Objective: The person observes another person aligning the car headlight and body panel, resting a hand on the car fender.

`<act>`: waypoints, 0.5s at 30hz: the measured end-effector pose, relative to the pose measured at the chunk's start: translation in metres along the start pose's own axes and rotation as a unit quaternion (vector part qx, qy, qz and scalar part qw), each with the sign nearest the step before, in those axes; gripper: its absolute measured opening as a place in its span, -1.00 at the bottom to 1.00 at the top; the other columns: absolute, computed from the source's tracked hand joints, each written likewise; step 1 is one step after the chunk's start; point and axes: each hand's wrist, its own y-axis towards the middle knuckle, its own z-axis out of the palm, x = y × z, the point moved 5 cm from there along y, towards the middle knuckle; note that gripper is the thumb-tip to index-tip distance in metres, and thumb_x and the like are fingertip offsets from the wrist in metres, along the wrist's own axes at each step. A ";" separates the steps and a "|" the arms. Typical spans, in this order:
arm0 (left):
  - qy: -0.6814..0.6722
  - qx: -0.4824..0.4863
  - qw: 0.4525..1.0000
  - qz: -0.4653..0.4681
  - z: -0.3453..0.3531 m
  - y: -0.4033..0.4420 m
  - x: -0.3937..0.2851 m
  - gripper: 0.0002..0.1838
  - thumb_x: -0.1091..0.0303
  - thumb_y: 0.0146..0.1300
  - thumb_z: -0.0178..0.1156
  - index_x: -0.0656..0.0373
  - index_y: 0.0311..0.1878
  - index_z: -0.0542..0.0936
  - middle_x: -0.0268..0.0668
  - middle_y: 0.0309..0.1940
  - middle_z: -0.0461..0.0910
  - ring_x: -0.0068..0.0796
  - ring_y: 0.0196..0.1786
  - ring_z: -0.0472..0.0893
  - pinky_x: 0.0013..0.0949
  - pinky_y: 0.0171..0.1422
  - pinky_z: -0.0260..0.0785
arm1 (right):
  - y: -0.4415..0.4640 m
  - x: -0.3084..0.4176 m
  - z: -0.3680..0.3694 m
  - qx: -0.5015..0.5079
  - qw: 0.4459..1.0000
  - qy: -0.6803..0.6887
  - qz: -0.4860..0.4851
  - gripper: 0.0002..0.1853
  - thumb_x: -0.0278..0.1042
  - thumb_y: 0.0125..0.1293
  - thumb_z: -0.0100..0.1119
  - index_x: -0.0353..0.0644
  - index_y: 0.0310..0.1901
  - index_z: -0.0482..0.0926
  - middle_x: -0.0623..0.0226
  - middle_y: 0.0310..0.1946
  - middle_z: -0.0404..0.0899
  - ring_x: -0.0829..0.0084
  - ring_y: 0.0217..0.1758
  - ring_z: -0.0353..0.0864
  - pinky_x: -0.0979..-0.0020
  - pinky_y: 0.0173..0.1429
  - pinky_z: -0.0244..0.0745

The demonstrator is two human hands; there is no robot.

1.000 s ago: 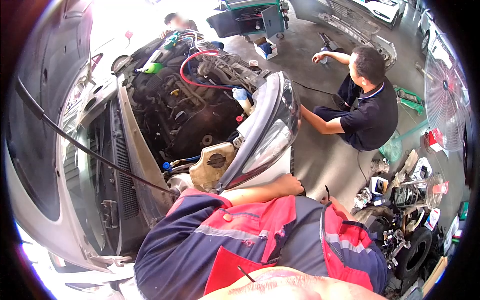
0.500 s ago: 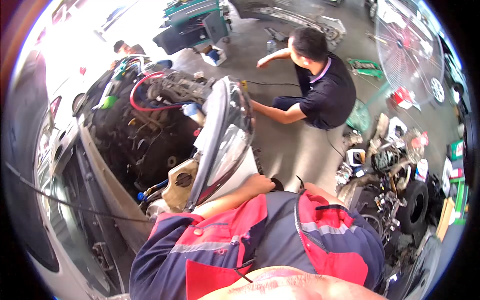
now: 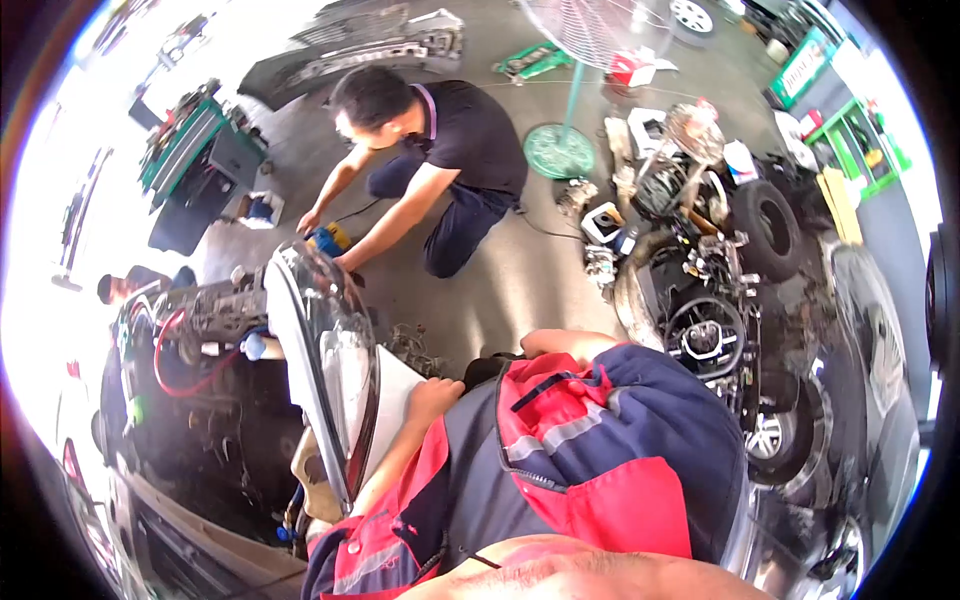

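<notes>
Grey floor (image 3: pixel 490 305): green fan base (image 3: pixel 550 156), black tyre (image 3: pixel 746 222), green frame (image 3: pixel 533 63), heap of parts (image 3: pixel 705 262).

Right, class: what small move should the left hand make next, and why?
Perhaps the left hand should steady the white panel: it sits at its edge, while a crouching co-worker has hands at a blue-and-yellow tool near the headlight.

At seven o'clock the fender (image 3: pixel 393 395) looks smoothly painted, the headlight (image 3: pixel 345 385) at eight glossy plastic, the tyre (image 3: pixel 745 225) at three matt rubber.
</notes>
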 end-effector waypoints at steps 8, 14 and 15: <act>-0.015 0.031 0.999 -0.017 0.005 -0.004 0.003 -0.88 0.21 0.29 0.07 -0.07 -0.19 0.55 -0.30 -0.27 0.64 -0.17 -0.17 0.69 -0.03 -0.19 0.53 | 0.035 -0.023 0.020 0.011 0.998 -0.020 -0.063 -0.66 -0.09 0.14 0.26 -0.19 -0.21 0.74 -0.13 -0.23 0.66 -0.11 -0.13 0.67 0.00 -0.09 0.52; -0.005 0.052 0.999 -0.016 0.033 -0.003 0.023 -0.87 0.21 0.29 0.07 -0.06 -0.17 0.53 -0.30 -0.28 0.62 -0.15 -0.14 0.68 -0.01 -0.17 0.52 | 0.041 -0.030 0.026 -0.001 0.999 -0.013 -0.047 -0.69 -0.14 0.12 0.24 -0.17 -0.21 0.74 -0.08 -0.23 0.69 -0.08 -0.14 0.69 0.01 -0.09 0.54; -0.007 0.047 0.999 -0.012 0.033 -0.002 0.023 -0.87 0.21 0.29 0.07 -0.05 -0.17 0.53 -0.30 -0.28 0.62 -0.15 -0.14 0.68 -0.01 -0.17 0.52 | 0.044 -0.032 0.027 -0.005 0.999 -0.015 -0.043 -0.69 -0.14 0.12 0.24 -0.16 -0.21 0.74 -0.07 -0.22 0.70 -0.08 -0.14 0.69 0.01 -0.09 0.54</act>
